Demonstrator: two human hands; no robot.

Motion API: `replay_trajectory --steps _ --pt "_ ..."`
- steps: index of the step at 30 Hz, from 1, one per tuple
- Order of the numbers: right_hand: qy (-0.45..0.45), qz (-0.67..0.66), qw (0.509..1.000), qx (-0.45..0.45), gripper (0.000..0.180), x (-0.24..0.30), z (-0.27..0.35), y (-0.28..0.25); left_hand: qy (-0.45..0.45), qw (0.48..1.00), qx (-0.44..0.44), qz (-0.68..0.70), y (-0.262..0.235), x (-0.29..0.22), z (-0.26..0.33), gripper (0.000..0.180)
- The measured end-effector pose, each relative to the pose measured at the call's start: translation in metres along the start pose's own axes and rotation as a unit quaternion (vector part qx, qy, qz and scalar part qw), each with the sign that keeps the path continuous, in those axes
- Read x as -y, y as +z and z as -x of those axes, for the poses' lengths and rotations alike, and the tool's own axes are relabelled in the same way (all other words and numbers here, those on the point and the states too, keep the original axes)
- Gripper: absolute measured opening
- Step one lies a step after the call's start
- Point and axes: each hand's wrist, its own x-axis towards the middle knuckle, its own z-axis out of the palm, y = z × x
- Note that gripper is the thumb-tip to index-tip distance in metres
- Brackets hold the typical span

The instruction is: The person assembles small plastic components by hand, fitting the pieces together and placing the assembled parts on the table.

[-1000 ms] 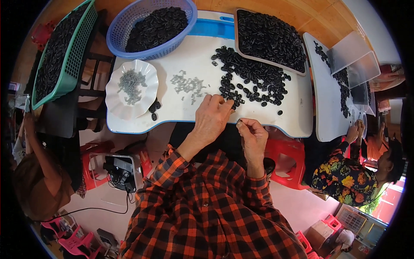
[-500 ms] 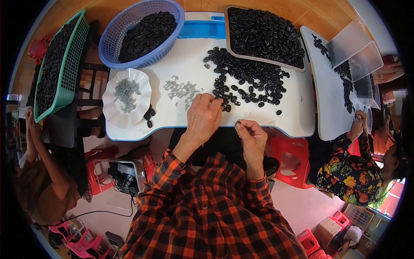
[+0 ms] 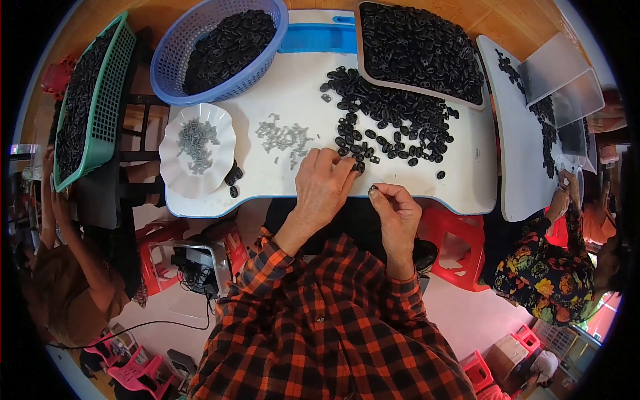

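At the table's near edge, my left hand (image 3: 323, 188) reaches to the edge of a spread of black oval pieces with holes (image 3: 400, 119). Its thumb and fingertips are closed on one black oval piece (image 3: 359, 167). Just to the right, my right hand (image 3: 398, 212) is held in front of the table edge. Its thumb and index finger pinch a tiny dark item that is too small to name. Small clear greyish pins (image 3: 285, 138) lie loose left of the black pieces. More of these pins fill the middle of a white scalloped plate (image 3: 175, 165).
A blue basket (image 3: 164, 67) and a pale-rimmed tray (image 3: 420, 92) at the back hold many black pieces. A green basket (image 3: 110, 113) stands far left. On the right, another person's hands (image 3: 565, 192) work beside a clear box (image 3: 580, 97). Red stools (image 3: 453, 250) stand below.
The whole view has shifted slightly, moving the table toward the right in the picture. My left fingertips have drawn a little nearer to me at the pile's edge. My right hand keeps its pinch.
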Motion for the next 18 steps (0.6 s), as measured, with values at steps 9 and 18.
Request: replay_trajectory --steps 9,18 --pt "0.031 0.010 0.999 -0.002 0.011 0.000 0.001 0.002 -0.008 0.999 0.015 0.046 0.002 0.001 0.001 0.023" --pt "-0.009 -0.067 0.998 0.009 0.014 -0.001 0.004 0.009 -0.225 0.855 0.013 0.466 -0.010 0.003 0.018 0.016"
